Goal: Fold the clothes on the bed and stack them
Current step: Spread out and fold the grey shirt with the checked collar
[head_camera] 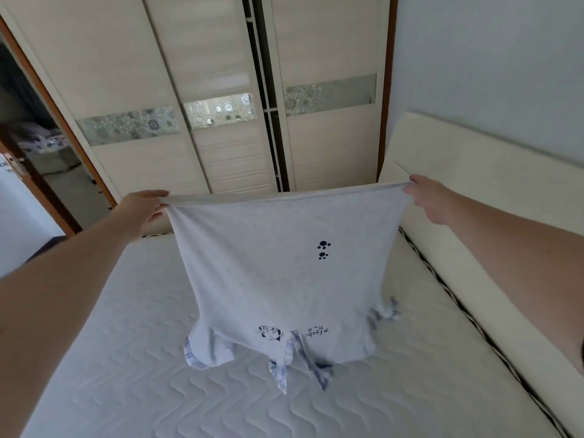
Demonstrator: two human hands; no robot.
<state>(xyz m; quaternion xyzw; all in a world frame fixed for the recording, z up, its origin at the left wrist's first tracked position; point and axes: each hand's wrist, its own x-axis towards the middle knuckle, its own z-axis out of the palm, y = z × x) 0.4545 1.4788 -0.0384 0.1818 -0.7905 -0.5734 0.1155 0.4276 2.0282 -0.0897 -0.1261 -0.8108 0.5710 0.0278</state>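
Brown wood door frame (pixel 47 128) at far left, open onto a dim room beyond. Next right, a cream sliding-door wardrobe (pixel 221 90), with a mirrored floral band across each panel and a dark gap between two doors. Pale wall to the right; cream padded headboard (pixel 474 172) runs along the bed's right side. Bed (pixel 126 374): bare quilted mattress, white, wavy stitching.

Left hand (pixel 145 207): the grip is closed, pinching one corner of the shirt's hem, arm stretched forward. Right hand (pixel 433 197): the grip likewise pinches the opposite hem corner, at about the same height.

Light grey T-shirt (pixel 278 273) hangs upside down between both hands, hem pulled taut on top, held over the middle of the mattress. Two dark paw prints mid-cloth; a small graphic and inverted lettering near the bottom. Plaid-trimmed collar and sleeves dangle lowest, near the mattress; contact cannot be told.
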